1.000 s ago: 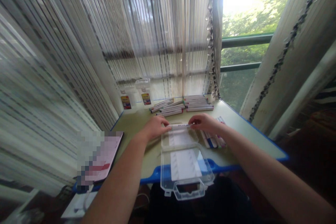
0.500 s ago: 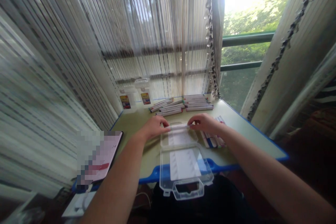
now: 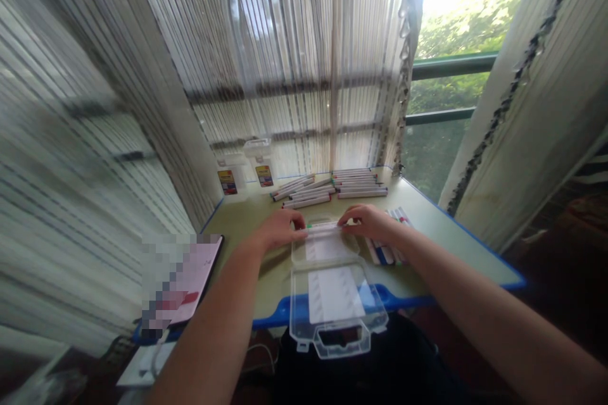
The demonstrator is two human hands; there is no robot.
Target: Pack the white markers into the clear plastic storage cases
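Note:
A clear plastic case (image 3: 299, 307) lies unfolded in front of me, its handle half overhanging the table's near edge. White notched inserts (image 3: 335, 294) sit in both halves. At the far half, my left hand (image 3: 285, 226) and my right hand (image 3: 363, 220) pinch the two ends of a white marker (image 3: 325, 226) lying crosswise. A bit of green shows at its left end, by my left fingertips. Beside my right wrist, more white markers (image 3: 382, 253) with coloured ends lie on the table, partly covered by my forearm.
Several white markers (image 3: 308, 192) lie in loose groups at the back of the table (image 3: 456, 253). Two clear cases with printed labels (image 3: 265, 175) stand at the back left. A pink-covered tablet or notebook (image 3: 202, 269), partly blurred, rests at the left edge. Curtains (image 3: 285, 44) hang behind.
Both hands stay at the far half of the case with the marker. Its green end now shows by my left fingertips. The view has shifted slightly.

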